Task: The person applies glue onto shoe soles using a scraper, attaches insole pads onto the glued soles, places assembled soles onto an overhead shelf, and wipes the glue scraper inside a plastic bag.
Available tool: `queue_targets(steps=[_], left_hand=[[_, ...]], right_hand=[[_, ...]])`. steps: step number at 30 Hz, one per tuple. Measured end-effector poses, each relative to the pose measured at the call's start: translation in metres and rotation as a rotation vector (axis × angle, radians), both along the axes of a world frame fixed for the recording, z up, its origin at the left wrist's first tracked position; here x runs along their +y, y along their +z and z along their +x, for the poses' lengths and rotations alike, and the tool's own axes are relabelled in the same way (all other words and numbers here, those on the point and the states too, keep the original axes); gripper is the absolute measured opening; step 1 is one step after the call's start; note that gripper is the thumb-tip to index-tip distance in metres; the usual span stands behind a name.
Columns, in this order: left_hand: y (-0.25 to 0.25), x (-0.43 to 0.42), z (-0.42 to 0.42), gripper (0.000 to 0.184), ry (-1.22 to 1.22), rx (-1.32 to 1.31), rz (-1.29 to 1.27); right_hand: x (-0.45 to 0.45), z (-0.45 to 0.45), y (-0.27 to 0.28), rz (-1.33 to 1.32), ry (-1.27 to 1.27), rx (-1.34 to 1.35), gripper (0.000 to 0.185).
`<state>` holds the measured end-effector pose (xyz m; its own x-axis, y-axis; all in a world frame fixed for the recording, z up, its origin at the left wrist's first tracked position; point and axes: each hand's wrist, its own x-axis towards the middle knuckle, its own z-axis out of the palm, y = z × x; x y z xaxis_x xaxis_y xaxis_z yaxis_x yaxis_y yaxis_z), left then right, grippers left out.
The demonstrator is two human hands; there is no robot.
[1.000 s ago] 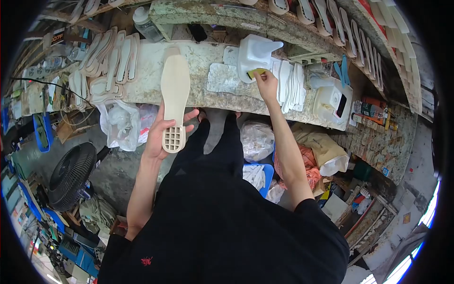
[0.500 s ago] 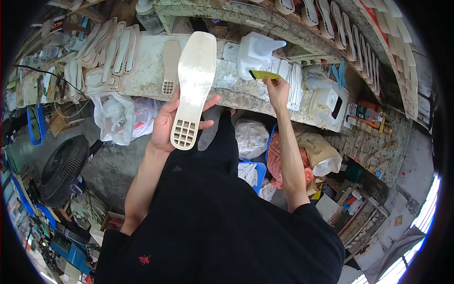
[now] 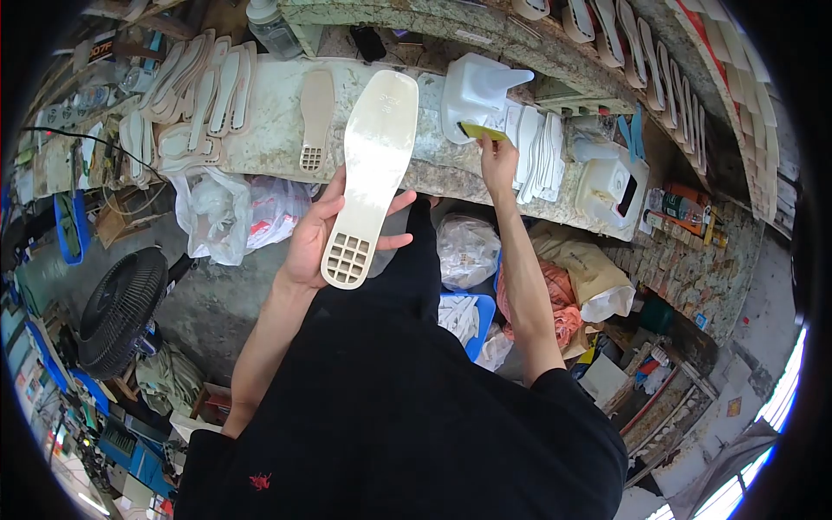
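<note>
My left hand (image 3: 316,238) holds a cream shoe sole (image 3: 380,130) upright, its gridded heel near my palm and its upper part shiny. My right hand (image 3: 500,165) pinches a yellow-green brush (image 3: 487,132) with a dark edge, at the mouth of a white plastic container (image 3: 472,100) on the bench. A second sole (image 3: 316,113) lies flat on the bench (image 3: 277,95), behind and left of the held one. Just right of the brush is a stack of white insole pieces (image 3: 539,152).
More pale soles (image 3: 230,91) are piled at the back left. Another white container (image 3: 607,186) stands at the right. Plastic bags (image 3: 212,217) hang at the bench's front edge. A black fan (image 3: 124,312) stands at the lower left, and a shelf of soles runs overhead.
The held sole has moved right and its glossy face now shows; a second sole is visible on the bench. The brush left the container and is back at its mouth.
</note>
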<state>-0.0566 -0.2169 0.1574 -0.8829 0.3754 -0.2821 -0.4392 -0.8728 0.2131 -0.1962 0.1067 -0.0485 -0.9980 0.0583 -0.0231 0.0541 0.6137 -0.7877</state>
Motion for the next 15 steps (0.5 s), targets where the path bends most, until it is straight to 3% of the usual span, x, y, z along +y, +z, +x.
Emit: queue_targets(steps=[4, 7, 15], left_hand=[[0.002, 0.000, -0.001, 0.066, 0.002, 0.005, -0.005], [0.005, -0.002, -0.003, 0.067, 0.020, 0.017, -0.003], [0.004, -0.003, -0.004, 0.067, 0.021, 0.017, -0.021]], right_hand=[[0.009, -0.002, -0.002, -0.165, -0.020, -0.120, 0.023], [0.014, -0.003, 0.012, -0.123, -0.026, -0.124, 0.023], [-0.010, -0.002, -0.008, 0.146, 0.098, 0.223, 0.012]])
